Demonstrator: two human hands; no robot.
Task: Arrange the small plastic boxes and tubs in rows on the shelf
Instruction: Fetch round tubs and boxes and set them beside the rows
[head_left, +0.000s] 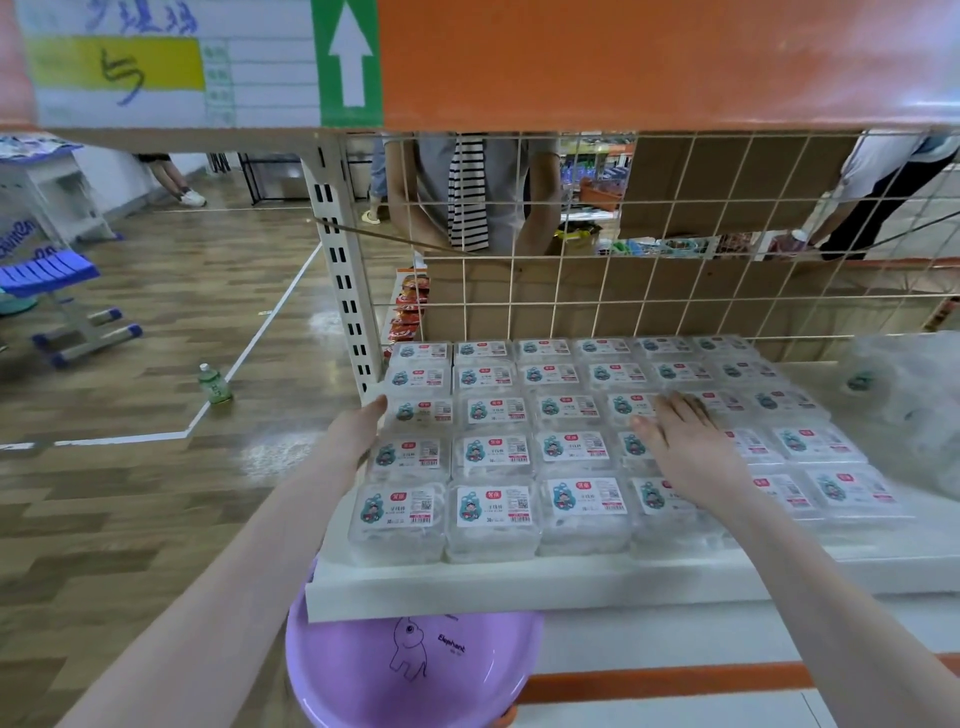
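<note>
Clear plastic boxes (492, 512) with white and teal labels fill the white shelf (571, 577) in several straight rows. My left hand (358, 428) lies flat against the left side of the block, touching the boxes in the third and fourth rows, fingers straight. My right hand (685, 441) rests palm down on top of boxes right of the middle, fingers spread. Neither hand holds a box.
A wire grid back panel (649, 234) and a slotted upright post (343, 270) bound the shelf. A crinkled clear plastic bag (904, 410) lies at the shelf's right. A purple basin (410, 670) sits below the shelf edge. People stand behind the grid. A bottle (214, 384) stands on the floor.
</note>
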